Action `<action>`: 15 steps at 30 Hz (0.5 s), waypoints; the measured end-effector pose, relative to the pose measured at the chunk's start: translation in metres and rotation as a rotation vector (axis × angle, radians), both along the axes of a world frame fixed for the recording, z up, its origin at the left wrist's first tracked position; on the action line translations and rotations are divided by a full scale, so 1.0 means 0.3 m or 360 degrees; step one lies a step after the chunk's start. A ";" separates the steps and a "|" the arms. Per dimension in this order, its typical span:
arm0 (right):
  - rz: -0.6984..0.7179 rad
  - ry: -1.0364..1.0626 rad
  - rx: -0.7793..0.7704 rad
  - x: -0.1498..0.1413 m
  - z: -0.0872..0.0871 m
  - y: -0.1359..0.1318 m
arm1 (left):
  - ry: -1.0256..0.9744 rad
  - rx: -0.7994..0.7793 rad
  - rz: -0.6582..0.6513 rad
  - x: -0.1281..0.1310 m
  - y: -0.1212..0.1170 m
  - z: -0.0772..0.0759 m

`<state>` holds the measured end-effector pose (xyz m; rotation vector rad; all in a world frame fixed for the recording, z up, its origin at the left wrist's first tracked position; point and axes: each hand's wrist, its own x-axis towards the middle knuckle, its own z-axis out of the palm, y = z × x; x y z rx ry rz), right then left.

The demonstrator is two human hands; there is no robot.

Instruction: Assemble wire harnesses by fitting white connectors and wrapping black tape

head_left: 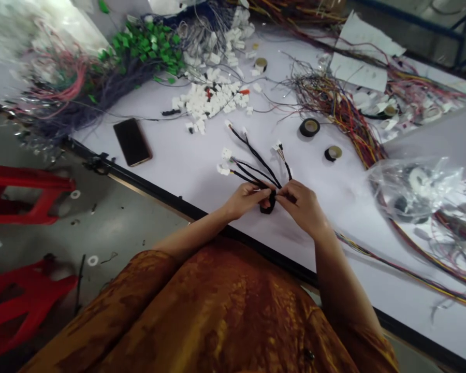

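The white tabletop [178,160] carries a black wire harness [256,160], a smartphone [132,142] and white connectors [209,101]. Two tape rolls [309,127] and colored wire bundles [334,98] lie nearby.

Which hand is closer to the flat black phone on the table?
Left. The left hand is closer, to the right of the flat black phone; the right hand is farther away, beyond the left hand.

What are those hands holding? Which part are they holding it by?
The left hand and right hand hold a black wire harness by its gathered end, where the wires meet, away from its white connectors.
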<state>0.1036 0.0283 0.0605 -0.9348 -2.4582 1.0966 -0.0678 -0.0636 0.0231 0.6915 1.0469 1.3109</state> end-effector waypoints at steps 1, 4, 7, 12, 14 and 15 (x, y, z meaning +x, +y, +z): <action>0.0003 -0.0016 -0.0006 -0.001 0.006 -0.002 | -0.0020 0.0011 0.0001 -0.001 0.000 -0.001; -0.0011 -0.0032 -0.0071 -0.007 0.039 -0.015 | -0.0061 0.0046 -0.0015 -0.002 0.002 0.001; -0.0108 -0.0002 -0.0114 -0.015 0.076 -0.022 | -0.0015 0.0097 -0.0062 -0.006 -0.003 0.010; -0.0312 -0.0400 -0.0282 -0.019 0.071 0.015 | 0.0251 0.0244 -0.0105 -0.014 -0.019 0.036; -0.0204 -0.0547 -0.0479 -0.035 0.051 0.038 | 0.0423 0.0369 -0.0120 -0.018 -0.025 0.047; -0.0125 -0.0561 -0.0578 -0.050 0.042 0.049 | 0.0531 0.0444 -0.0132 -0.021 -0.028 0.052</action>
